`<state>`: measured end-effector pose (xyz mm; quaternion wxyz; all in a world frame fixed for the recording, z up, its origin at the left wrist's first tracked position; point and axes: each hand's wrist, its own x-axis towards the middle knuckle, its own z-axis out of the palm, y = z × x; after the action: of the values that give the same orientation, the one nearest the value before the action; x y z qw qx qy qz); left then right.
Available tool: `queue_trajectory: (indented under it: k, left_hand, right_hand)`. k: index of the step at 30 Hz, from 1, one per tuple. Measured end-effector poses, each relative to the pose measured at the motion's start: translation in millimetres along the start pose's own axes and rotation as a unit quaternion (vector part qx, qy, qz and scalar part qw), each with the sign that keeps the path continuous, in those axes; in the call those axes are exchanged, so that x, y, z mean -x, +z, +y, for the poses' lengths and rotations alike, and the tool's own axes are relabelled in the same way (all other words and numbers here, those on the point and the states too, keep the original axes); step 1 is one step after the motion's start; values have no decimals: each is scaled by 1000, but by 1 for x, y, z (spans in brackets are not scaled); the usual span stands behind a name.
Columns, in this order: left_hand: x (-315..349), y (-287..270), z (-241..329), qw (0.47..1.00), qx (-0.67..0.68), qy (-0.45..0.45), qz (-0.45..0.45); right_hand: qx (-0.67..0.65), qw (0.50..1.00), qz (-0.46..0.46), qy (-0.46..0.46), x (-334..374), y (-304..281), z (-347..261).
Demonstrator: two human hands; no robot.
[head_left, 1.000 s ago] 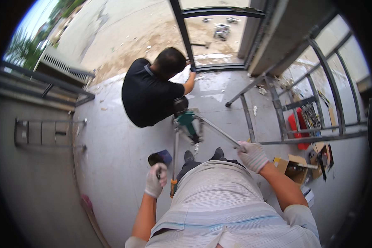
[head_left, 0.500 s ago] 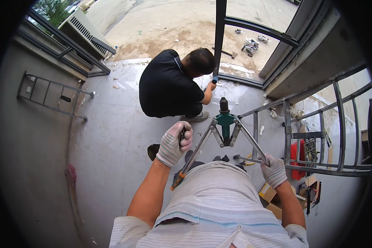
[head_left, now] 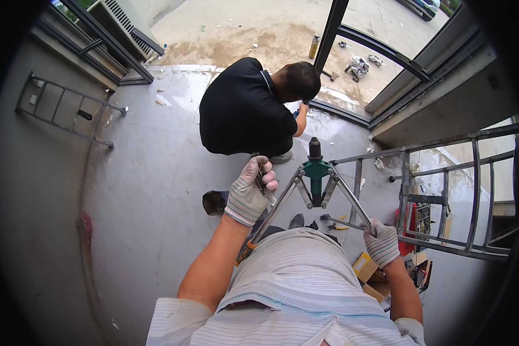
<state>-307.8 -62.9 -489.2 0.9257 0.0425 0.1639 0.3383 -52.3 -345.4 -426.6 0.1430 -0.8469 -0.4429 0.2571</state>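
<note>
A two-lever hand riveter (head_left: pixel 316 176) with a green body stands open in front of my waist, its dark nose pointing up. My right hand (head_left: pixel 382 242), in a striped work glove, is closed round the end of its right lever. The left lever slants down to an orange-and-black grip (head_left: pixel 245 252) by my shirt, with no hand on it. My left hand (head_left: pixel 249 193), gloved too, is raised left of the riveter. Its curled fingers hold small dark metal pieces (head_left: pixel 261 180), too small to name. The left hand is apart from the tool.
A person in black (head_left: pixel 242 112) squats ahead by the dark door frame (head_left: pixel 328 43), one hand low at it. A metal ladder (head_left: pixel 438 242) stands right, with a cardboard box (head_left: pixel 364 268) and a red case (head_left: pixel 406 230) near it. Pliers (head_left: pixel 341 224) lie on the floor.
The view has shifted slightly. My left hand has moved up and right, closer to the riveter, and more of the metal pieces shows. My right hand keeps its grip on the lever.
</note>
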Motion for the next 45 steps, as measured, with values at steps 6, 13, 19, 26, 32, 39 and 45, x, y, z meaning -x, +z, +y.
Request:
queue_trajectory:
  k: [6,13,19,26,32,39,45]
  left_hand:
    - [-4,-16,15,1000,-22,13,-1]
    - [-14,-22,29,999,-24,1,33]
    - [-25,-27,38,997,-70,-18,-5]
    - [-43,22,50,988,-154,-2,-8]
    - [-62,38,50,970,-237,9,-54]
    - [-65,41,48,960,-280,-6,-34]
    - [-64,45,52,939,-344,-13,-22]
  right_hand:
    - [-3,999,-35,40,0,1,-33]
    - [36,998,-42,8,3,15,-46]
    - [63,996,-52,18,3,14,-49]
    - [92,993,-72,38,2,0,-63]
    - [118,989,-83,26,-2,-8,-65]
    - [112,990,-86,27,-3,-10,-63]
    - [129,988,-80,12,-4,-13,-62]
